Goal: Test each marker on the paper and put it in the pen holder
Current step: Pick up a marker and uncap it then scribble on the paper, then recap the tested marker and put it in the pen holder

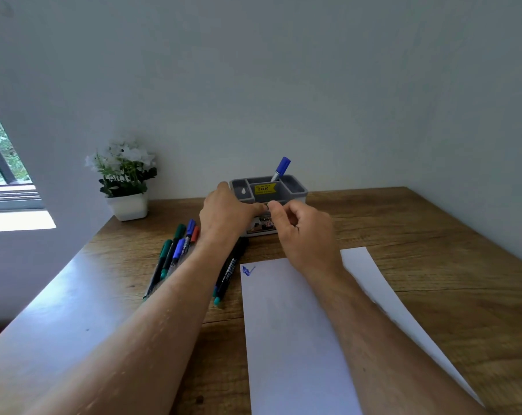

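Observation:
My left hand (228,212) and my right hand (303,232) meet fingertip to fingertip just in front of the grey pen holder (295,190). Between them they pinch a small dark thing (266,206), seemingly a marker, almost wholly hidden by the fingers. One blue-capped marker (281,168) stands tilted in the holder's back compartment. Several loose markers (177,251) with green, blue and red caps lie on the table left of my left forearm. Dark markers (229,272) lie partly under that forearm. The white paper (295,330) lies under my right forearm and bears a blue scribble (247,271) at its top left corner.
A white pot with white flowers (125,181) stands at the back left of the wooden table (433,265). The wall rises right behind the holder. A window (2,163) is at the far left. The table's left edge runs diagonally near the loose markers.

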Demonstrator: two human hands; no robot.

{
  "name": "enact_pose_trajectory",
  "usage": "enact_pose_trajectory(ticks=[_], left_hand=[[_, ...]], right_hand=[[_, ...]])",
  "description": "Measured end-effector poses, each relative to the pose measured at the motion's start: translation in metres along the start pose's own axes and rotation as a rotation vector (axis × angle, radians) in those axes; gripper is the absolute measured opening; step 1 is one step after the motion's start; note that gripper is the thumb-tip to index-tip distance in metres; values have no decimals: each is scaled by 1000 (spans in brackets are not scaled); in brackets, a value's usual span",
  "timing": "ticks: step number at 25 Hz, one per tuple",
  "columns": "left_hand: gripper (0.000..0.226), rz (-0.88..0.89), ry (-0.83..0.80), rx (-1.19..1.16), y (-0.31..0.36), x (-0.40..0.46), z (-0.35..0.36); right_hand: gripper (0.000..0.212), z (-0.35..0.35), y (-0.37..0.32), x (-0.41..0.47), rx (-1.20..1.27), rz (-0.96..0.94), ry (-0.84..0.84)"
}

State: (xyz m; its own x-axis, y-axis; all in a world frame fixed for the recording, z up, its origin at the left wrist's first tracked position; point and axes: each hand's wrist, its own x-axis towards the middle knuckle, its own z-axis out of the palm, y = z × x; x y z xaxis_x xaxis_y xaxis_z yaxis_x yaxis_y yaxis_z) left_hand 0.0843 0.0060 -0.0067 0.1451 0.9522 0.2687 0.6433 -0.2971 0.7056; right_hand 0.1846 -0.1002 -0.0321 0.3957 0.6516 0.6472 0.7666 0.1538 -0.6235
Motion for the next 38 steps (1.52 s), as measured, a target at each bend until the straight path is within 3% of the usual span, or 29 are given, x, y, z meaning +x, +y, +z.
enact_pose_trajectory(ticks=[3,7,10,12,14,19,29,38], left_hand=[[67,19,-8,-23,-3,1,-1],[85,30,3,-39,-1,-6,-8],[62,33,81,-19,6,-18,-32],[43,6,-45,105,10,-24,-49],[39,-20,-179,257,7,-31,-58],[39,-22,-257,403,-10,-42,-47],[51,-29,-218,523,-14,-44,-38],[40,32,-133,501,-13,-48,-34]], right_hand=[[32,2,0,0,-10,-10,-8],[34,3,2,0,-26,-13,-17],[34,3,2,0,-41,1,-34],[33,3,2,0,-50,9,-46],[34,4,2,0,-56,7,-48],[36,3,0,-2,-57,4,-42],[37,-2,-1,-5,-60,14,-43],[35,-3,-3,-5,-51,7,-47]])
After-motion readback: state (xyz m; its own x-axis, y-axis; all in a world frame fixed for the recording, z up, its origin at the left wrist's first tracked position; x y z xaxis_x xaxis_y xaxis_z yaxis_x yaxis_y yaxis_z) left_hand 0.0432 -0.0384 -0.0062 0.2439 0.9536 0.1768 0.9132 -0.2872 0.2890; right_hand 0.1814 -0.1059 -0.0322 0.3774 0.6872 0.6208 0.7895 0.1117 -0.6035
